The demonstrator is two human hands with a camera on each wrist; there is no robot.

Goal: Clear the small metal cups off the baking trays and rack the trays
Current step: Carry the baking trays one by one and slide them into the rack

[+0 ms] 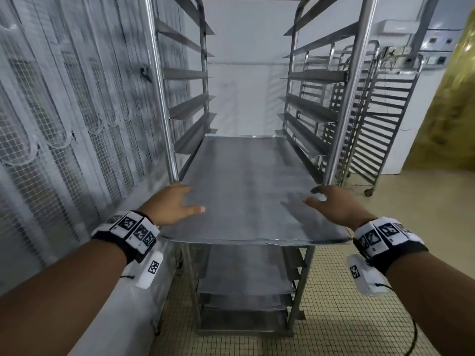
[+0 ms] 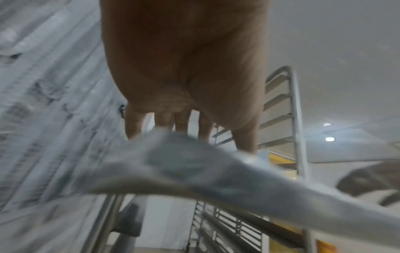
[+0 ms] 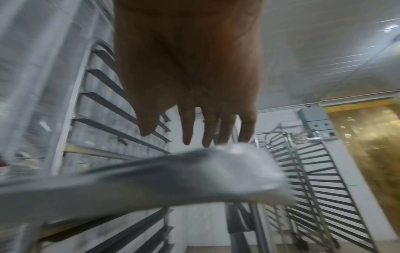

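Note:
A bare metal baking tray (image 1: pixel 246 191) lies flat on a pair of runners in the steel rack (image 1: pixel 164 98), its near end sticking out toward me. No small cups show on it. My left hand (image 1: pixel 177 201) lies over the tray's near left corner, thumb stretched across the surface. My right hand (image 1: pixel 331 204) hovers at the near right corner with its fingers spread. In the left wrist view my left hand (image 2: pixel 184 125) shows straight fingers above the tray's edge (image 2: pixel 216 171). The right wrist view has my right hand (image 3: pixel 194 133) spread over the tray's corner (image 3: pixel 216 174).
More trays (image 1: pixel 244 273) sit on lower runners of the same rack. A wire mesh wall (image 1: pixel 64 124) runs close on the left. A second empty wheeled rack (image 1: pixel 372 124) stands at the right, with a yellow curtain (image 1: pixel 457 98) beyond and tiled floor (image 1: pixel 347 317) below.

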